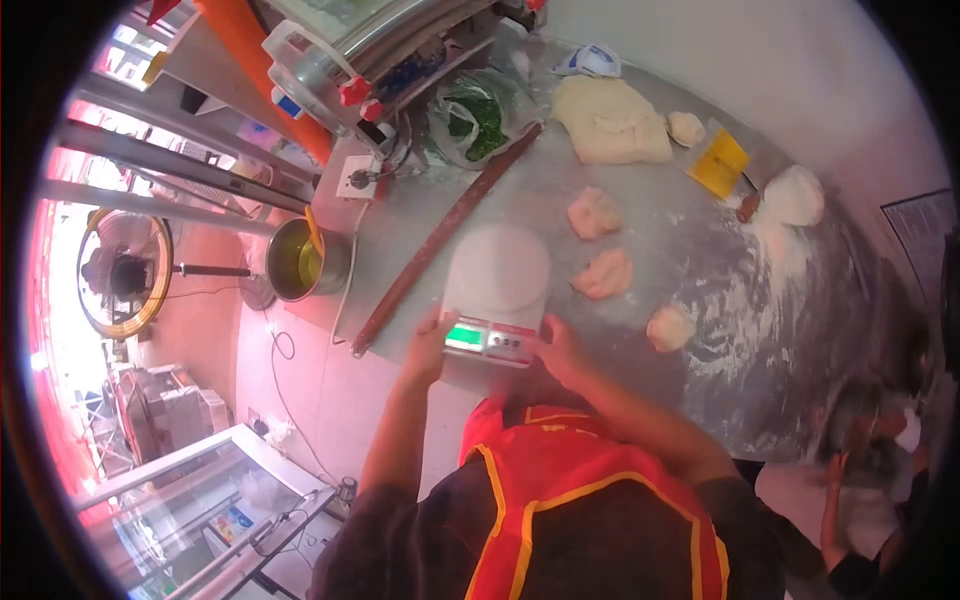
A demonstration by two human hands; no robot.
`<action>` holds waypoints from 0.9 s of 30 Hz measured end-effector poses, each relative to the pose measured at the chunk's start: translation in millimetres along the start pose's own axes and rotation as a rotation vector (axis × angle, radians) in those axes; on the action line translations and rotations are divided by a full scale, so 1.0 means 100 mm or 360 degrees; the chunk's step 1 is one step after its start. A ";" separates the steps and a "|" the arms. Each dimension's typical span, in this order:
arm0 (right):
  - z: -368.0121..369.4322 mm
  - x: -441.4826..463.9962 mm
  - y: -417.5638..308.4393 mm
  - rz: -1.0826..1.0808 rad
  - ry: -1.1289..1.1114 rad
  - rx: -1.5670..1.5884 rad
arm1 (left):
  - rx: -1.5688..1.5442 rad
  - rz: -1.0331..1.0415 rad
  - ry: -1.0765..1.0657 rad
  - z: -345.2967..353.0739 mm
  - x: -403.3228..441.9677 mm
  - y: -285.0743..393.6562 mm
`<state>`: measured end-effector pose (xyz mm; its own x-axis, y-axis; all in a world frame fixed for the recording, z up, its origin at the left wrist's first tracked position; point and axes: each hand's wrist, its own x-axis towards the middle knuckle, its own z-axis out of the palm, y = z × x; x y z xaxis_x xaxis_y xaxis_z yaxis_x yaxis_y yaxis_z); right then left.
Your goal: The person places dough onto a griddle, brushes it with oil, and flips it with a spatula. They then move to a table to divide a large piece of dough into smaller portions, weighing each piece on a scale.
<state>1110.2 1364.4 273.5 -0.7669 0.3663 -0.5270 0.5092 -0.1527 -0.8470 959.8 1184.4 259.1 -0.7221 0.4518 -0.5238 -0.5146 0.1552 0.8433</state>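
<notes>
A white kitchen scale [498, 275] with a lit green display stands near the front edge of the metal table. My left hand [430, 345] grips its front left corner, thumb against the side. At the opposite front corner, my right hand [562, 352] holds the scale by its right side. Nothing distinct rests on the pale, slightly blurred weighing surface. Right of the scale lie two dough pieces, one farther [595, 214] and one nearer [604, 273]. A rounder dough piece [670, 328] sits farther right. To the left, a long brown rolling pin [445, 240] lies slantwise.
At the back are a large dough slab [612, 122], a bag of chopped greens [478, 125] and a metal machine [385, 50]. A yellow scraper [720, 163] and a flour pile [795, 196] lie right. A metal pot [300, 262] stands left. Another person's arm [832, 510] shows lower right.
</notes>
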 end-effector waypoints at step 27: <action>-1.32 -0.94 0.51 -0.0583 0.0674 -0.0651 | 0.0347 -0.0424 -0.1065 2.11 -0.19 -0.37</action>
<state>1259.6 1443.1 289.1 -0.7411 0.6678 -0.0692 0.4169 0.3769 -0.8271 1090.3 1355.0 262.9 -0.1150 0.8011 -0.5874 -0.4791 0.4733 0.7393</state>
